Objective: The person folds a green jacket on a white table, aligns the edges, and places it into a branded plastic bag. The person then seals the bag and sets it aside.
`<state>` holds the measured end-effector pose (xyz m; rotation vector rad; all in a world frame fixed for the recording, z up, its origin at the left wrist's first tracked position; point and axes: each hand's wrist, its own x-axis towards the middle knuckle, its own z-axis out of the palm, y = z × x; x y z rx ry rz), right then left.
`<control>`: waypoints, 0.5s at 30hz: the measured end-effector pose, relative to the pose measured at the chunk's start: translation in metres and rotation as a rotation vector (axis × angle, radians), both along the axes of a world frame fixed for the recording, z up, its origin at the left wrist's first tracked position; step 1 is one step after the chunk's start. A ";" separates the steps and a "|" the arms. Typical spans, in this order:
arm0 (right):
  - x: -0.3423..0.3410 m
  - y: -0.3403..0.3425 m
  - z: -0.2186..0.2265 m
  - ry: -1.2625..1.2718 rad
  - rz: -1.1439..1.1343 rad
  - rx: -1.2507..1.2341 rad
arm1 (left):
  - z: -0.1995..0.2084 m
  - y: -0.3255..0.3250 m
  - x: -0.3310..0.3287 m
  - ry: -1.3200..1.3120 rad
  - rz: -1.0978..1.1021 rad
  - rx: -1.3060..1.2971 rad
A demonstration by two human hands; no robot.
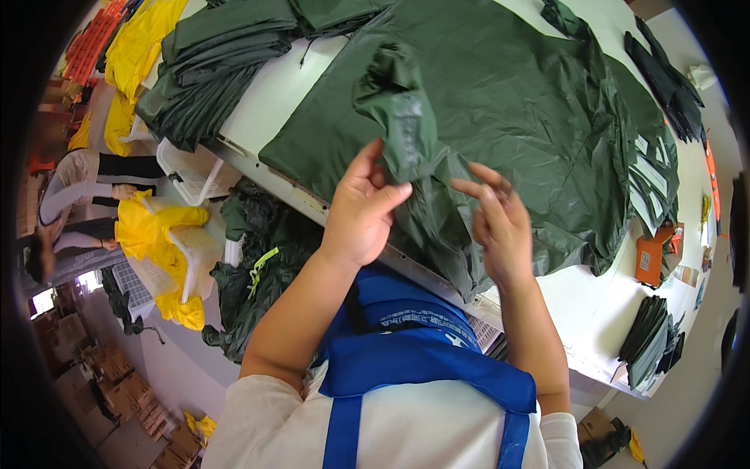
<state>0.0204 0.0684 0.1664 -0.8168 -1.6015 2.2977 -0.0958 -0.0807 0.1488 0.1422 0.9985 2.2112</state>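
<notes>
My left hand (pixel 362 205) pinches a small dark green pouch (pixel 408 125) of thin, coated-looking fabric between thumb and fingers. The pouch stands up from the hand, with a bunched top and a faint printed patch on its side. From its lower end, more gathered green fabric (pixel 439 223) hangs toward the table edge. Just to the right, my right hand (pixel 498 223) holds nothing I can see; its fingers are apart and slightly blurred, beside the gathered fabric. Beneath both hands a large dark green waterproof sheet or garment (pixel 500 94) spreads over the white table, creased on its right side.
Folded green garments (pixel 223 59) are stacked at the far left, by yellow fabric (pixel 142 59). An orange box (pixel 655 256) and a dark folded stack (pixel 650 338) lie on the right. Below the table's left edge are dark crumpled fabric (pixel 258 289) and a co-worker (pixel 74 187) handling yellow garments.
</notes>
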 end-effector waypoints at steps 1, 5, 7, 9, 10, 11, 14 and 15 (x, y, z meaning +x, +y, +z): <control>-0.016 -0.005 0.013 -0.010 0.006 -0.207 | 0.005 -0.001 0.000 0.007 -0.071 0.031; -0.040 -0.014 0.019 0.144 -0.186 -0.446 | 0.018 -0.008 -0.001 0.024 -0.141 -0.018; -0.044 -0.016 0.019 0.234 -0.264 -0.441 | 0.027 -0.008 -0.007 0.065 -0.070 0.011; -0.041 -0.021 0.023 0.319 -0.334 -0.393 | 0.043 -0.005 -0.011 0.084 0.061 0.086; -0.041 -0.024 0.026 0.314 -0.349 -0.397 | 0.048 -0.004 -0.008 -0.026 0.070 0.159; -0.042 -0.027 0.028 0.315 -0.366 -0.384 | 0.049 -0.003 -0.007 -0.030 0.088 0.158; -0.040 -0.038 0.033 0.326 -0.442 -0.357 | 0.053 -0.004 -0.005 0.018 0.086 0.112; -0.040 -0.041 0.037 0.324 -0.467 -0.362 | 0.055 -0.006 -0.006 0.077 0.056 0.067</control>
